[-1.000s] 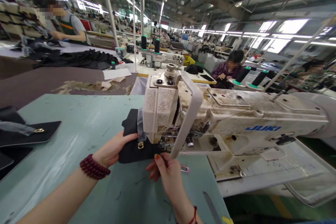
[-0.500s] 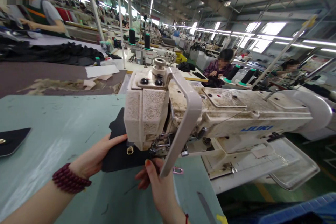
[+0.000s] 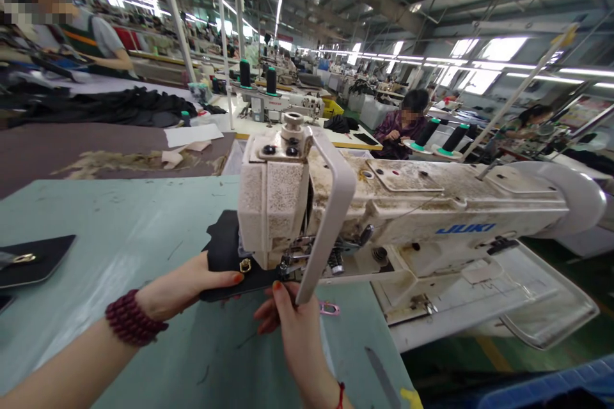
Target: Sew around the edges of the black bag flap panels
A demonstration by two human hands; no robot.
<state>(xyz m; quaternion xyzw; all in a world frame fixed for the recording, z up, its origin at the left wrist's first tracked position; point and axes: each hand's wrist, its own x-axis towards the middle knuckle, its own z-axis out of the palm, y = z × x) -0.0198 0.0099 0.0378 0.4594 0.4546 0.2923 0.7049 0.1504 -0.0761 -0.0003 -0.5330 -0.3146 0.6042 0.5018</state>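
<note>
A black leather-like panel [image 3: 222, 252] with a small gold metal fitting [image 3: 245, 265] lies partly under the head of a white sewing machine [image 3: 273, 198]. My left hand [image 3: 194, 281] grips its near left edge, thumb on top beside the fitting and fingers underneath. At the near edge by the presser foot [image 3: 284, 268], my right hand [image 3: 298, 326] pinches the panel, thumb uppermost; its other fingers are curled below and partly hidden. The machine head covers the panel's far right part.
Another black panel with a gold fitting [image 3: 38, 260] lies at left on the green tabletop [image 3: 119, 223]. A pink-framed metal piece [image 3: 329, 308] and a grey blade-like strip [image 3: 381, 374] lie right of my right hand. Co-workers sit beyond, and a blue crate [image 3: 551, 383] stands lower right.
The panel has turned slightly, its near left edge swinging away from me. My left thumb has shifted from the panel's upper face to near the gold fitting. My right hand stays by the presser foot.
</note>
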